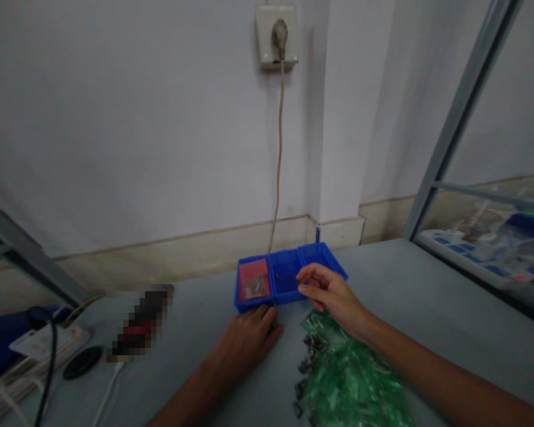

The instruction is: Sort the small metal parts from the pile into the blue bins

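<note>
A blue tray (270, 279) with three compartments lies on the table near the wall. Its left compartment holds a red sheet (251, 271) with a clear packet (255, 287) on it; a tiny dark piece (276, 276) is in the middle one. My right hand (331, 292) hovers at the tray's front right, thumb and fingertips pinched; what they grip is too small to name. My left hand (251, 332) rests at the tray's front left, fingers curled, with something dark partly hidden by the thumb. Below my right hand lies a green plastic bag (356, 379), beside small dark metal-looking pieces (306, 359).
A pixelated device (140, 325) with a white cable (109, 391) lies on the left, near a round black disc (82, 362). Metal frame posts (456, 112) slant up at the sides. A plug (280, 37) sits in the wall socket, its cord (279, 148) hanging behind the tray.
</note>
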`<state>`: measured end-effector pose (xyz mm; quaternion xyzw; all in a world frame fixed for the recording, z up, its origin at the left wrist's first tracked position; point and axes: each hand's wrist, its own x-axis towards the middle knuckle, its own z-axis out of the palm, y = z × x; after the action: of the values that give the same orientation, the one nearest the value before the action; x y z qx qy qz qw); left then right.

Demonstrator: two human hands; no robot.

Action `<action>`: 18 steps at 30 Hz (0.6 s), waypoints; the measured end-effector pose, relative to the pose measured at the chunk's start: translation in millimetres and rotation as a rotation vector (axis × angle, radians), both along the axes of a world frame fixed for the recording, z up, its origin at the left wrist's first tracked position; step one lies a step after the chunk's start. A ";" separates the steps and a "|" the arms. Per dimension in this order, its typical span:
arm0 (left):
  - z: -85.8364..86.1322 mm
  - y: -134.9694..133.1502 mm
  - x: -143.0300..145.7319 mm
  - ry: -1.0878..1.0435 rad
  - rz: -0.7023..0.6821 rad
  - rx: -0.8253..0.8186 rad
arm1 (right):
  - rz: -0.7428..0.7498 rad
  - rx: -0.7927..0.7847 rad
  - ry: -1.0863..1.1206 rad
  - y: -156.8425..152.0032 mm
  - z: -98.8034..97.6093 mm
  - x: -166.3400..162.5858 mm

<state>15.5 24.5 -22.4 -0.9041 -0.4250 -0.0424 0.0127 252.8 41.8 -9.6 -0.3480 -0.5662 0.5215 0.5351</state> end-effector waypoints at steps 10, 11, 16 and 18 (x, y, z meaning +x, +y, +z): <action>0.4 -0.1 -0.4 -0.004 0.002 0.007 | 0.075 -0.027 0.026 -4.5 6.3 -1.2; 0.6 -0.1 -0.2 -0.001 0.003 0.004 | 0.076 -0.039 0.041 -4.9 6.6 -1.6; -0.4 0.6 -0.7 -0.003 -0.001 0.004 | 0.089 -0.123 0.126 -5.2 6.5 -1.0; -1.2 0.9 -1.2 -0.009 0.001 0.006 | 0.105 -0.146 0.164 -4.7 6.2 -0.2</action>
<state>14.4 25.4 -23.7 -0.9037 -0.4253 -0.0479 0.0132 252.6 37.1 -3.4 -0.3123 -0.4985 0.6155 0.5245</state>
